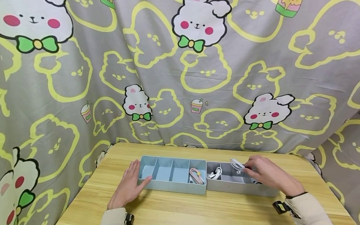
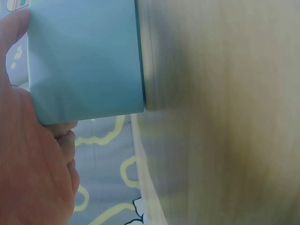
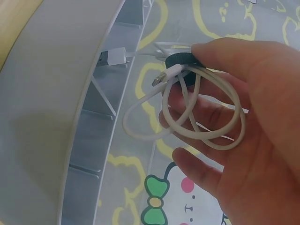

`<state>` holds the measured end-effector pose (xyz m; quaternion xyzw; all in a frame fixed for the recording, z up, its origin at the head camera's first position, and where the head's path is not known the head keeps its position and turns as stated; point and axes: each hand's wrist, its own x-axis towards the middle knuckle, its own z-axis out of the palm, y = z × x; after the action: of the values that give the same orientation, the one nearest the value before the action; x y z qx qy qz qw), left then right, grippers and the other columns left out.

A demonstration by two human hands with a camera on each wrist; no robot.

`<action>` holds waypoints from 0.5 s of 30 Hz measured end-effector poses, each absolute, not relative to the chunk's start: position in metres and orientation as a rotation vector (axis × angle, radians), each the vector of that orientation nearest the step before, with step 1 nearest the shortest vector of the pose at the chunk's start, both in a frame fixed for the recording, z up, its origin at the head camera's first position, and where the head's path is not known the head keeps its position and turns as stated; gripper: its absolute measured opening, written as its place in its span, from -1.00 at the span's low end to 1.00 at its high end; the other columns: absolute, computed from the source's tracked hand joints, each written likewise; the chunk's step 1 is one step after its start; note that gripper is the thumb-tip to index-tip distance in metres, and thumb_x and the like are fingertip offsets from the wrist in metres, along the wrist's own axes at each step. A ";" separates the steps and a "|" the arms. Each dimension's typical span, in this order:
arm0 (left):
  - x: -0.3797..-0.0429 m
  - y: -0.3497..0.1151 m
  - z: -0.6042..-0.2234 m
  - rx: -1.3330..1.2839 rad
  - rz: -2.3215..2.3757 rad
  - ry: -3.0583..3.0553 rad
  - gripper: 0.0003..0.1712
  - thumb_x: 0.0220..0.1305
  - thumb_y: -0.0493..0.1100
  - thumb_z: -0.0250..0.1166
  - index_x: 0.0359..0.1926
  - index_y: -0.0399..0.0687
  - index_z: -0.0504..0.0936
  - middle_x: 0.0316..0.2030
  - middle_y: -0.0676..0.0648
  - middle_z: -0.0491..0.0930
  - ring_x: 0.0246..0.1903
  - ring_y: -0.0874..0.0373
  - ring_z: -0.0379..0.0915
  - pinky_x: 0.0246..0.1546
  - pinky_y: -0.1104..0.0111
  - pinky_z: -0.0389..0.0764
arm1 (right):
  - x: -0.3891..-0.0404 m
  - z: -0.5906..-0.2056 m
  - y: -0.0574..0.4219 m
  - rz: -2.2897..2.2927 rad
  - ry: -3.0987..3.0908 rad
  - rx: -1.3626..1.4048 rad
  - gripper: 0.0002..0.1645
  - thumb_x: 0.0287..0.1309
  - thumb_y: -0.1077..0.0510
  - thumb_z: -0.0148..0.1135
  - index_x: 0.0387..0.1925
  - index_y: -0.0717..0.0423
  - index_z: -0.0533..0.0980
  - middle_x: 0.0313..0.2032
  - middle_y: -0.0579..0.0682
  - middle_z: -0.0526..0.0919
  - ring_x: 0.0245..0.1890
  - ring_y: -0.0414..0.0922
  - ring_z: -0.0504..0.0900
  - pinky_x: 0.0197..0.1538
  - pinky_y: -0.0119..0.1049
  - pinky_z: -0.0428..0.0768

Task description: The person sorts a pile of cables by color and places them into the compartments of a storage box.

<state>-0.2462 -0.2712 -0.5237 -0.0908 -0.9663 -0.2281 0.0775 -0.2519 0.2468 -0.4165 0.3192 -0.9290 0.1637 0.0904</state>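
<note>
My left hand rests against the left end of a light blue divided box, its fingers along the end and its thumb at the front rim. In the left wrist view, the thumb lies near an edge of the box and the fingertips are partly hidden behind it. My right hand pinches a coiled white charging cable over a grey divided box. A dark tie binds this cable, and one metal-tipped plug hangs free.
A pinkish cable lies in the blue box's rightmost compartment. Another white cable sits in the grey box's leftmost compartment. Both boxes stand end to end on a wooden table, with a patterned curtain behind.
</note>
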 end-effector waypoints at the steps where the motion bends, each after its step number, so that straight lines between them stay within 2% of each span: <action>1: -0.246 -0.271 -0.524 -0.270 -0.684 -2.896 0.12 0.50 0.39 0.04 0.60 -0.42 -0.05 0.63 -0.39 -0.10 0.63 -0.34 -0.19 0.60 -0.25 -0.05 | -0.252 -0.417 0.246 0.484 -2.775 0.939 -0.90 0.30 0.19 0.37 -0.26 0.07 0.77 -0.39 -0.28 0.57 -0.42 -0.43 0.38 -0.39 -0.48 0.41; 7: -0.247 -0.271 -0.524 -0.264 -0.688 -2.906 0.12 0.50 0.40 0.03 0.61 -0.39 -0.08 0.64 -0.37 -0.11 0.64 -0.32 -0.22 0.61 -0.23 -0.07 | -0.255 -0.419 0.245 0.469 -2.820 0.936 -0.84 0.32 0.16 0.36 -0.18 0.12 0.78 -0.38 -0.25 0.58 -0.42 -0.42 0.37 -0.40 -0.48 0.39; 15: -0.247 -0.271 -0.524 -0.275 -0.688 -2.901 0.11 0.50 0.38 0.03 0.61 -0.41 -0.07 0.64 -0.37 -0.11 0.64 -0.33 -0.21 0.60 -0.25 -0.07 | -0.256 -0.422 0.242 0.459 -2.800 0.967 -0.88 0.30 0.16 0.38 -0.24 0.10 0.78 -0.39 -0.25 0.58 -0.41 -0.43 0.39 -0.38 -0.48 0.40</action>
<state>-0.2471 -0.2710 -0.5237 -0.0915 -0.9663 -0.2292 0.0737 -0.2563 0.2420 -0.4217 0.3218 -0.9316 0.1529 0.0720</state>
